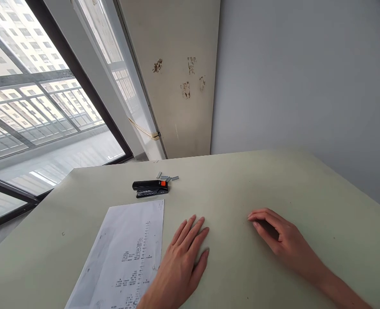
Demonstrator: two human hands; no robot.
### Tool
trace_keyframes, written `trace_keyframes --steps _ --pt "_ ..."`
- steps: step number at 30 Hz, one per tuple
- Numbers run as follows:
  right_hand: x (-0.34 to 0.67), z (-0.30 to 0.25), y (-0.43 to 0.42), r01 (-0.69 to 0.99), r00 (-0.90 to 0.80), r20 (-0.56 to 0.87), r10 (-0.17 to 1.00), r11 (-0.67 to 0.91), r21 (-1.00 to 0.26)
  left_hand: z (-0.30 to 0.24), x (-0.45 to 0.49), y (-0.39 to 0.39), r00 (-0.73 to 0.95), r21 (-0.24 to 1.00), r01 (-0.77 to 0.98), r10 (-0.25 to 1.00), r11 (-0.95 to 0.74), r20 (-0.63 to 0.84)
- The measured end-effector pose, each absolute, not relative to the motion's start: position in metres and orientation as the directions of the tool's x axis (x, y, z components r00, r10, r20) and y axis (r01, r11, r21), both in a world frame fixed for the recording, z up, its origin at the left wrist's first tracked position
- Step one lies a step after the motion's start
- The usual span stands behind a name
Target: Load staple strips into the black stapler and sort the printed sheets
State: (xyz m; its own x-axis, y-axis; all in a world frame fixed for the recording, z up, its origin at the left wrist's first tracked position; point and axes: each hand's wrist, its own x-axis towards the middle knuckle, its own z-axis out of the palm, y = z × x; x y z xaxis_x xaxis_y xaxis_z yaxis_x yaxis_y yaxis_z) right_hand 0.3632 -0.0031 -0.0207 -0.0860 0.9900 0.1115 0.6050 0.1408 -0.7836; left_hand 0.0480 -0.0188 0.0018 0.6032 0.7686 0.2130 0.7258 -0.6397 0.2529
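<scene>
My left hand (182, 259) lies flat on the pale green table (273, 184), fingers stretched out, its edge beside a printed sheet of paper (125, 253). My right hand (278, 236) rests on the table to the right, fingers loosely curved and apart, holding nothing. A black stapler (149, 188) with an orange tab lies beyond the paper. Several loose staple strips (167, 177) lie just behind the stapler.
A large window (32, 98) with a dark frame fills the left, with buildings outside. A stained beige wall panel (177, 77) and a grey wall (306, 73) stand behind the table. The table's far edge runs just behind the staples.
</scene>
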Motion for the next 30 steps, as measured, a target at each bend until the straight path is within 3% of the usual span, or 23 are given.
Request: trace_keyframes --steps 16,24,30 --pt "0.365 -0.025 -0.006 0.634 -0.105 0.067 0.992 0.119 -0.764 0.017 0.025 -0.015 0.642 0.208 0.716 0.746 -0.666 0.176" --pt "0.369 -0.031 -0.004 0.655 -0.119 0.082 0.989 0.141 -0.743 0.009 -0.055 0.007 0.345 0.162 0.903 0.897 -0.397 0.276" --pt "0.368 -0.029 -0.005 0.635 -0.126 0.087 0.988 0.148 -0.758 -0.001 -0.096 0.008 0.141 0.171 0.971 0.978 -0.167 0.154"
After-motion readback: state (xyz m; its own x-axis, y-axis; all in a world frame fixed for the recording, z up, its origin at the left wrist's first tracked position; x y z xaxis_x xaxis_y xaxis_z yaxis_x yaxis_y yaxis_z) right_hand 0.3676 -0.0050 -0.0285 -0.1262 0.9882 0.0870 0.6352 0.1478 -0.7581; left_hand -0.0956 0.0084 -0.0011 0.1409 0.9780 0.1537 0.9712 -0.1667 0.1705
